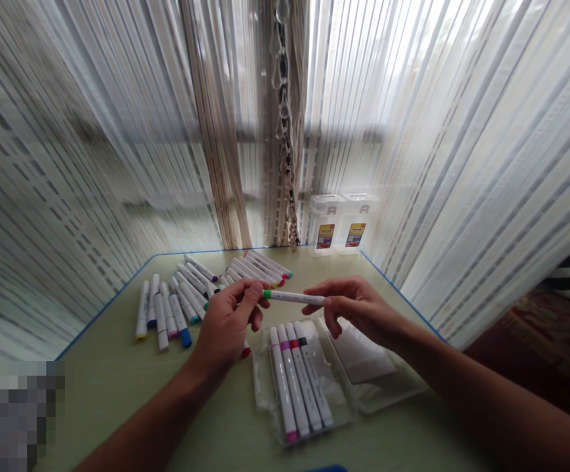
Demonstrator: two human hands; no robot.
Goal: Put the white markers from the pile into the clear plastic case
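A white marker with a green band is held level above the table, one end in each hand. My left hand pinches its green end between thumb and fingers. At the other end, my right hand grips the white tip with thumb and fingertips. Below them lies an open clear plastic case, its lid folded out to the right. Several markers with pink, purple, red and black bands lie side by side in its left part. Beside my left hand, a red-tipped marker is mostly hidden.
Loose white markers with coloured ends spread over the left of the green table; another group lies at the back. Two clear plastic boxes with labels stand at the far edge. String curtains hang around the table.
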